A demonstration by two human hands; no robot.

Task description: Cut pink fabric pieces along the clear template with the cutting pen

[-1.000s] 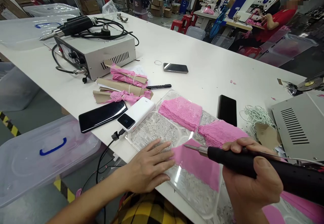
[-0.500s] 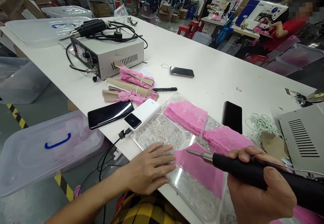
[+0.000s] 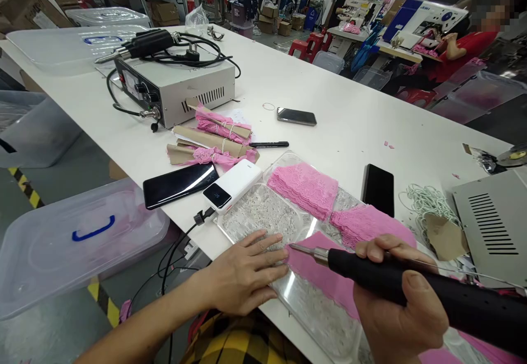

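My right hand (image 3: 405, 303) is wrapped around a black ultrasonic cutter (image 3: 370, 265), whose pointed metal tip rests at the left corner of a pink fabric piece (image 3: 325, 270). That piece lies flat on a clear plastic lid (image 3: 325, 317) with speckled grey showing through it. My left hand (image 3: 247, 270) lies flat with fingers apart on the lid, fingertips at the fabric's left edge. Just beyond are a stack of pink lace pieces (image 3: 304, 188) and a second pink lace stack (image 3: 370, 225), partly behind the right hand.
A white power bank (image 3: 234, 184), a black tablet-like device (image 3: 181, 186) and tied pink bundles (image 3: 218, 152) lie to the left. A control box (image 3: 177, 89) carries another handpiece. Phones (image 3: 377, 191), pale elastic cord (image 3: 430, 202) and a grey vented box (image 3: 489, 224) are right. Someone sews in the background.
My right hand has moved left with the cutter, taking its tip from inside the pink piece to its left corner. My left hand has stayed nearly still.
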